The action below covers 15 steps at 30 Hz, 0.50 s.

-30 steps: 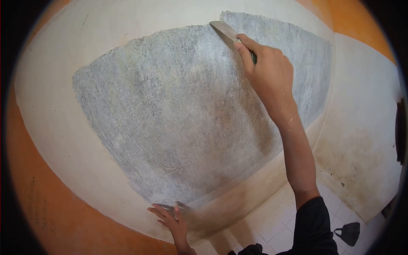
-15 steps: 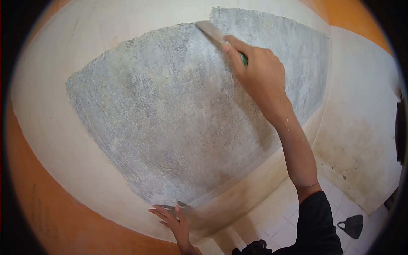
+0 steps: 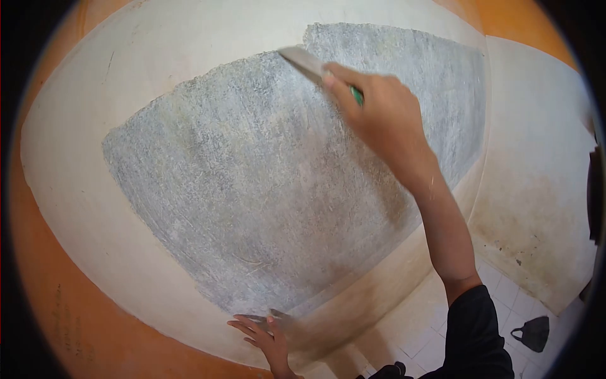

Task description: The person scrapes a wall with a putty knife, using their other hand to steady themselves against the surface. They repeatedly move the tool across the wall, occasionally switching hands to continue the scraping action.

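My right hand (image 3: 388,117) is closed around a scraper (image 3: 302,61), whose metal blade reaches up and left. Part of its green handle shows beneath my fingers. The blade's tip meets the upper edge of a rough grey patch (image 3: 252,170) on the wall, just left of a step in that edge. Low down, my left hand (image 3: 271,344) has its fingers spread against the wall by the patch's bottom corner, holding nothing.
Pale paint (image 3: 208,41) surrounds the patch, with orange wall (image 3: 57,278) beyond it. At right, a stained side wall (image 3: 536,158) meets this one in a corner. A dark face mask (image 3: 535,333) lies on the white tiled floor (image 3: 426,335).
The wall sits slightly lower in view. Against the patch's edge, the scraper has slid a little left, its blade lying somewhat flatter. My left hand keeps its place on the wall.
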Tool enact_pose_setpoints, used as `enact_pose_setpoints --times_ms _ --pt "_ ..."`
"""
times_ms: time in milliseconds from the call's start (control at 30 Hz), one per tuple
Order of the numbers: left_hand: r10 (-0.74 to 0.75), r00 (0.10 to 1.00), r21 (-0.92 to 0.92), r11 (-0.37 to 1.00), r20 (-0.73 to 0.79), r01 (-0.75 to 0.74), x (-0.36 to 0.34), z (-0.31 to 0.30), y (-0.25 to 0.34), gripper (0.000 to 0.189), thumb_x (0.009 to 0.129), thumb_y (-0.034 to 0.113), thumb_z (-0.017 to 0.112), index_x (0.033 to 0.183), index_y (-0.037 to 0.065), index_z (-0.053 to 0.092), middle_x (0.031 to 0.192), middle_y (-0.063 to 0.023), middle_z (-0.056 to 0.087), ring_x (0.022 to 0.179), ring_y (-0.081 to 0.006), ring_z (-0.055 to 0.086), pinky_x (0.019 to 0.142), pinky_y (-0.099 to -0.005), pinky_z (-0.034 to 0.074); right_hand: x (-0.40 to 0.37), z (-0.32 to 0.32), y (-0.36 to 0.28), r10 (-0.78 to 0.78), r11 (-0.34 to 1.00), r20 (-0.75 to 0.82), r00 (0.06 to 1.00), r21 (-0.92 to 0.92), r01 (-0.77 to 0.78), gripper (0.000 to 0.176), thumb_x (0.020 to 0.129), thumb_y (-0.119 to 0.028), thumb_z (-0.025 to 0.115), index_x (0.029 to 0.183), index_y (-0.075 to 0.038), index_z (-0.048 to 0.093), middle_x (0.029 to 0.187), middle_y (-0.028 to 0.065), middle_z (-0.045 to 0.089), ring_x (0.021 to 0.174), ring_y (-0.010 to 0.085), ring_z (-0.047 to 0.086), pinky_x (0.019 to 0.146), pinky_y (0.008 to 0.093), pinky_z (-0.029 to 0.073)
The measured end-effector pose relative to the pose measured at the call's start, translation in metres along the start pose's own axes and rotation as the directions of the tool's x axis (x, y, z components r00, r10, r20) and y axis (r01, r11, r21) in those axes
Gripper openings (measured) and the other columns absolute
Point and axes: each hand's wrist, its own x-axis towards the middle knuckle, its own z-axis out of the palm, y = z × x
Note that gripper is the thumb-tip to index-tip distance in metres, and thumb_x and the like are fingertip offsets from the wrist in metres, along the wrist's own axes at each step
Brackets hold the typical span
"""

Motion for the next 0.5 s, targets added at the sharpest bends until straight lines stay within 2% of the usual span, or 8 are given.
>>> enact_pose_setpoints --times_ms 33,67,133,300,367,467,500 --pt "-0.001 1.000 0.001 1.000 0.009 0.001 0.000 -0.002 0.001 0.092 0.100 0.058 0.042 0.159 0.007 -0.007 0.163 -0.0256 -0.017 0.151 -0.0457 -0.011 0.113 -0.0713 0.005 -0.008 0.005 0.001 -0.093 0.996 -0.053 0.994 -0.024 0.092 0.034 0.101 -0.034 0.052 0.116 -0.014 0.074 0.063 0.0124 0.067 0.053 0.0247 0.064 0.055 0.0381 0.049" --pt "-0.005 1.000 -0.004 1.000 0.015 0.005 -0.001 -0.001 0.002 0.092 0.100 0.058 0.042 0.159 0.006 -0.007 0.163 -0.0259 -0.017 0.151 -0.0458 -0.011 0.113 -0.0712 0.004 -0.008 0.007 0.002 -0.100 0.995 -0.052 0.994 -0.022 0.099 0.034 0.101 -0.034 0.052 0.116 -0.014 0.074 0.063 0.0124 0.067 0.053 0.0247 0.064 0.055 0.0381 0.049" --pt "-0.003 1.000 -0.002 1.000 0.006 0.003 -0.001 0.000 -0.001 0.092 0.100 0.058 0.042 0.159 0.006 -0.007 0.163 -0.0261 -0.016 0.151 -0.0458 -0.011 0.113 -0.0711 0.004 -0.002 0.005 -0.007 0.044 0.998 -0.007 0.999 0.042 -0.044 0.033 0.101 -0.033 0.053 0.115 -0.013 0.075 0.062 0.0119 0.067 0.053 0.0236 0.064 0.056 0.0371 0.050" --pt "-0.002 1.000 0.003 1.000 0.019 0.002 0.000 -0.003 0.004 0.093 0.100 0.058 0.042 0.159 0.006 -0.007 0.163 -0.0265 -0.017 0.151 -0.0455 -0.011 0.113 -0.0710 0.004 -0.010 0.009 -0.003 0.026 0.999 -0.013 1.000 0.041 -0.025 0.033 0.100 -0.033 0.053 0.114 -0.013 0.075 0.061 0.0116 0.067 0.052 0.0237 0.064 0.056 0.0362 0.050" --pt "-0.035 0.999 0.011 0.999 0.015 0.035 -0.001 -0.001 0.004 0.090 0.101 0.054 0.044 0.160 0.009 -0.007 0.165 -0.0208 -0.017 0.152 -0.0429 -0.008 0.116 -0.0675 0.003 -0.007 0.010 -0.003 0.011 1.000 -0.009 1.000 0.021 -0.011 0.033 0.100 -0.033 0.053 0.114 -0.013 0.075 0.061 0.0114 0.067 0.051 0.0235 0.063 0.055 0.0357 0.049" --pt "-0.015 1.000 0.016 1.000 0.005 0.015 -0.001 0.002 0.001 0.090 0.101 0.054 0.044 0.160 0.009 -0.007 0.165 -0.0208 -0.017 0.152 -0.0431 -0.008 0.116 -0.0672 0.002 0.004 0.003 -0.002 0.032 0.995 -0.056 0.998 0.100 -0.026 0.033 0.100 -0.033 0.053 0.115 -0.013 0.075 0.060 0.0109 0.066 0.050 0.0231 0.062 0.053 0.0348 0.048" --pt "-0.014 1.000 0.021 1.000 0.011 0.014 -0.002 0.001 0.001 0.090 0.101 0.054 0.044 0.160 0.009 -0.007 0.165 -0.0208 -0.017 0.152 -0.0431 -0.008 0.116 -0.0672 0.002 0.001 0.000 -0.002 0.043 0.995 -0.007 0.999 0.087 -0.042 0.036 0.100 -0.037 0.054 0.117 -0.013 0.075 0.066 0.0107 0.069 0.053 0.0217 0.061 0.055 0.0337 0.048"
